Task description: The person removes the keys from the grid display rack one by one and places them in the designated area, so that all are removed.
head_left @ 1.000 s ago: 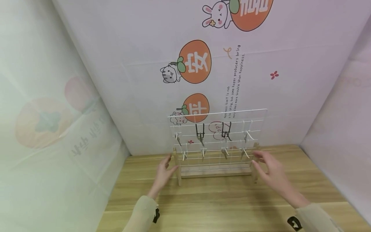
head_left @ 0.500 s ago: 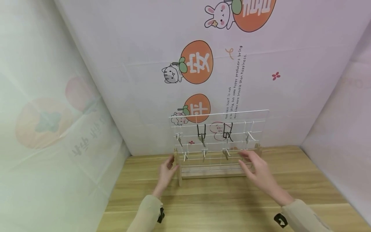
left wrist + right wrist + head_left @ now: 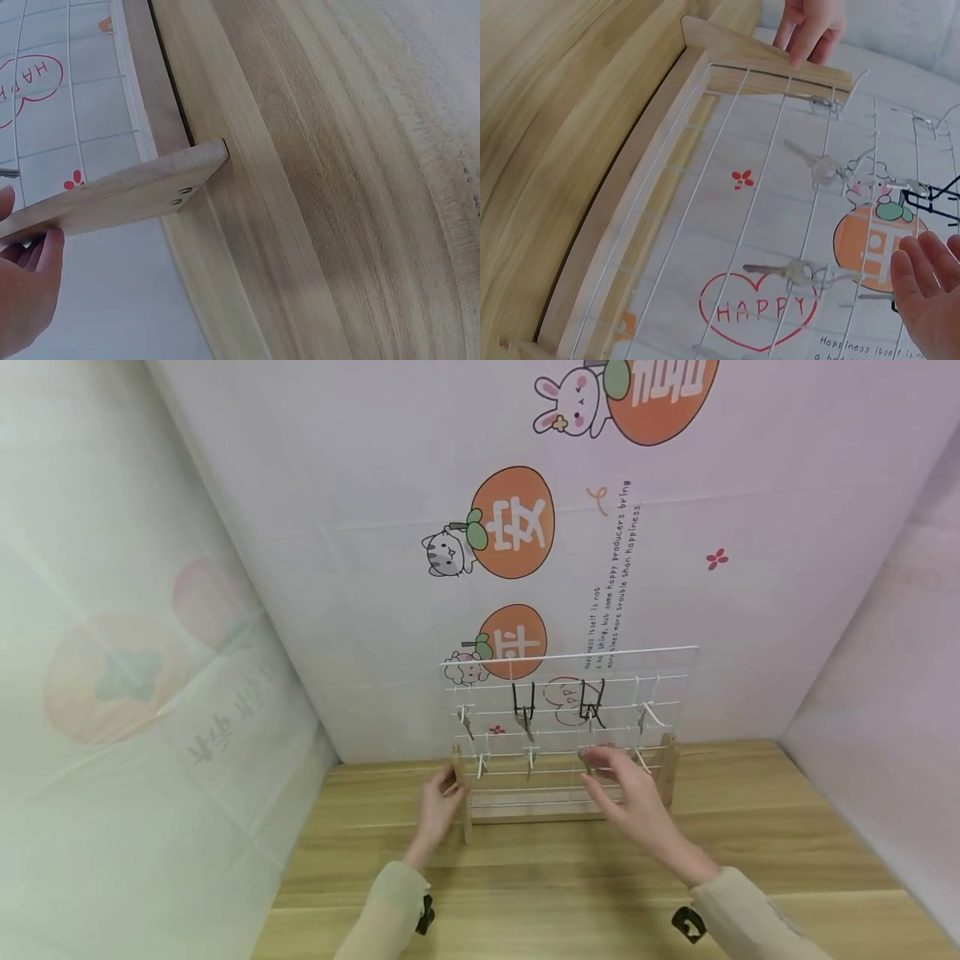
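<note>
A white wire grid rack in a wooden frame (image 3: 540,811) stands on the table, with keys hanging from hooks in two rows. My left hand (image 3: 439,806) grips the frame's left wooden side piece (image 3: 127,191), thumb on one side and fingers on the other. In front of the lower row, my right hand (image 3: 633,795) has thumb and fingers spread apart, fingertips close to a key (image 3: 584,762). The right wrist view shows this hand (image 3: 930,292) holding nothing, fingers apart from a hanging key (image 3: 776,270). Another key (image 3: 810,159) hangs nearer the left side piece.
Black wire hooks (image 3: 592,697) sit in the upper row among white hooks (image 3: 654,714). The wood-grain table (image 3: 555,893) extends in front of the rack. Printed cloth walls (image 3: 360,577) enclose the back and both sides.
My right hand has moved left from the rack's right side piece to the lower row's key. The left hand has stayed at the left side piece and closed onto it.
</note>
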Available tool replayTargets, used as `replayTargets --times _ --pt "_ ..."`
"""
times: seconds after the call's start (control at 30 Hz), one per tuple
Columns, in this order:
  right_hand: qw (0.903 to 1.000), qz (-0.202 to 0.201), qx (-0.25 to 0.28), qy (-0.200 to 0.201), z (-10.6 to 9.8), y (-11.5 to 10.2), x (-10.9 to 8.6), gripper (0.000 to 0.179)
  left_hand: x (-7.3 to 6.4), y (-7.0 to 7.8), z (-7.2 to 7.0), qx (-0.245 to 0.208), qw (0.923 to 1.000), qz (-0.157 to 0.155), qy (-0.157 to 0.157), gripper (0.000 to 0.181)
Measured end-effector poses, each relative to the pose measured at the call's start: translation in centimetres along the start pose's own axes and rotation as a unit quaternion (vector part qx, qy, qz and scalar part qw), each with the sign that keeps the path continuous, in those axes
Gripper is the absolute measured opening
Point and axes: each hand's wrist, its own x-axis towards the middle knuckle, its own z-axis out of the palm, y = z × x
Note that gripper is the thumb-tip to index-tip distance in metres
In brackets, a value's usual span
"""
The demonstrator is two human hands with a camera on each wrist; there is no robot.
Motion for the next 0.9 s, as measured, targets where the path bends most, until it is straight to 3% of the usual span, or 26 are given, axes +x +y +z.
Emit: replayTargets --times 0.1,0.23,0.37,0.67,0.9 --pt "1.0000 -0.001 -0.003 -0.006 0.7 -0.4 0.2 0.035 -0.5 1.6 -0.2 -0.011 0.9999 -0.009 0.002 0.049" --pt "0.9999 -0.005 -0.005 -0.012 1.6 -0.7 0.4 0.034 -0.7 2.1 -0.1 -0.009 0.9998 -0.011 0.015 0.046" --pt "0.9997 -0.018 -0.001 -0.014 2.5 -1.0 0.6 0.033 0.1 0.0 0.1 -0.006 0.9994 -0.013 0.031 0.046" --pt "0.9990 -0.032 0.010 -0.030 4.5 -2.1 1.6 0.033 0.0 -0.3 -0.2 -0.013 0.9994 -0.012 0.029 0.047" --pt "0.9988 -0.008 0.033 -0.035 5.7 -3.1 2.9 0.030 -0.8 2.0 -0.3 -0.008 0.9998 -0.009 0.013 0.045"
